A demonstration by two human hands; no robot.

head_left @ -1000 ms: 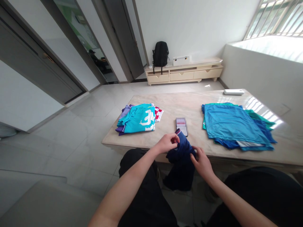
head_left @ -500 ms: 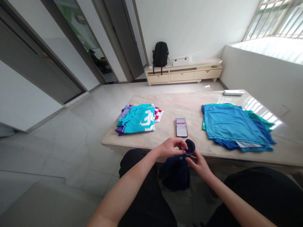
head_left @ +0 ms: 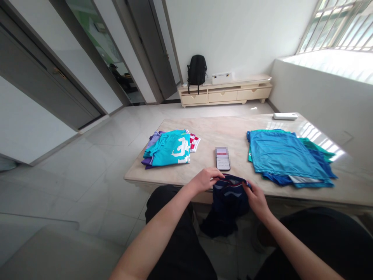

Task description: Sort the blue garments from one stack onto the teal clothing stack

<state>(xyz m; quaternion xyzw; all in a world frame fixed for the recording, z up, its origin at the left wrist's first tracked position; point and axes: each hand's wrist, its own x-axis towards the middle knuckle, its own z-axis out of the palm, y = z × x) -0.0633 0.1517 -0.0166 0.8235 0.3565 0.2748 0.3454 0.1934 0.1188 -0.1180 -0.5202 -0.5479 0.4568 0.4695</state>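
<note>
Between my hands hangs a navy blue garment (head_left: 230,202), its banded edge pulled apart sideways so that a dark opening shows. My left hand (head_left: 206,179) pinches the left end of that edge. The right end is gripped by my right hand (head_left: 257,196), thumb against the cloth. The lower part of the garment droops below the front edge of the table, between my knees. Just beyond the opening lies a phone (head_left: 223,164) with its screen lit. What kind of garment it is I cannot tell for sure.
On the marble-topped table (head_left: 204,124) lie a pile of folded shirts (head_left: 170,149) at left and a stack of blue and green clothes (head_left: 285,155) at right. A white oblong object (head_left: 285,116) rests at the far edge. Behind stands a low cabinet (head_left: 223,96) with a black backpack (head_left: 197,70).
The garment's edge was bunched in a small ring between my hands; now it is stretched wide. My right hand has moved to the right, my left hand slightly left.
</note>
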